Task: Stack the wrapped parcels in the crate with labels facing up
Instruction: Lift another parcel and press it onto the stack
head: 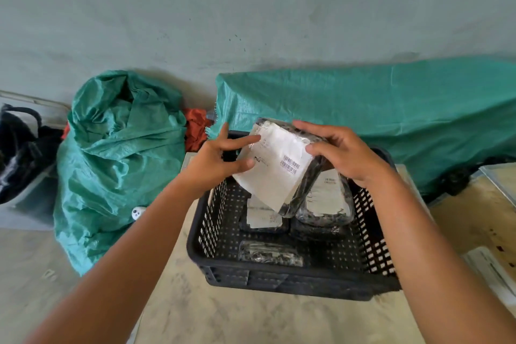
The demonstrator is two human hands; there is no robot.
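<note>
Single head view looks forward and down, close over the crate [293, 285].

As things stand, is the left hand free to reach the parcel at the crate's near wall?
Probably not yet: the left hand and right hand both hold a labelled parcel over the crate. The near parcel itself lies uncovered.

A crumpled green sack [117, 153] slumps left of the pale counter [251, 315]. A green tarp [391, 114] covers something behind; orange cloth [195, 128] shows between them.
</note>
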